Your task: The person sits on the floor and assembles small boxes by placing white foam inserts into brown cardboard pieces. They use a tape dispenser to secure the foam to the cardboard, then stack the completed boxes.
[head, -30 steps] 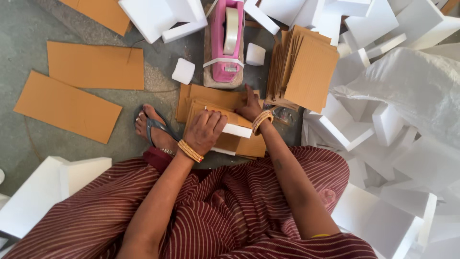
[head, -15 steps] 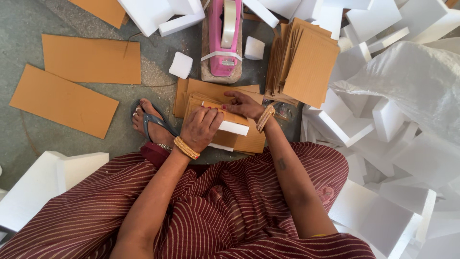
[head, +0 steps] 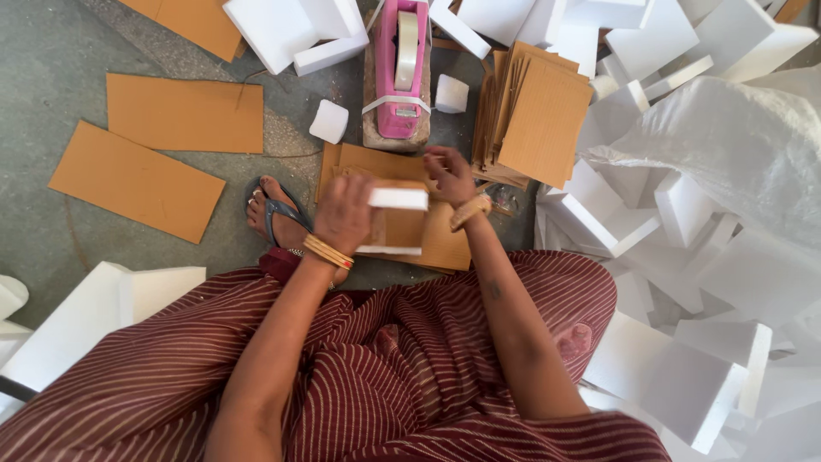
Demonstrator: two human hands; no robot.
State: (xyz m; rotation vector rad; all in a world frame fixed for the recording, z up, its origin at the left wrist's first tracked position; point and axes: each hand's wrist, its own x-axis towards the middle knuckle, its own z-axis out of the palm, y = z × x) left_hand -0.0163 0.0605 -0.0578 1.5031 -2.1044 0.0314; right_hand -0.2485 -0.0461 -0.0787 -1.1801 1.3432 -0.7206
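Since half a second ago, both hands have lifted the cardboard-wrapped foam block [head: 395, 224] a little off the cardboard sheets [head: 445, 248] on the floor, just below the pink tape dispenser [head: 398, 68]. White foam pieces [head: 684, 214] lie heaped to the right, near a standing cardboard stack [head: 534, 115]. Left hand [head: 345, 214] is closed around the block's left side, while the right hand [head: 449, 175] pinches its far top edge.
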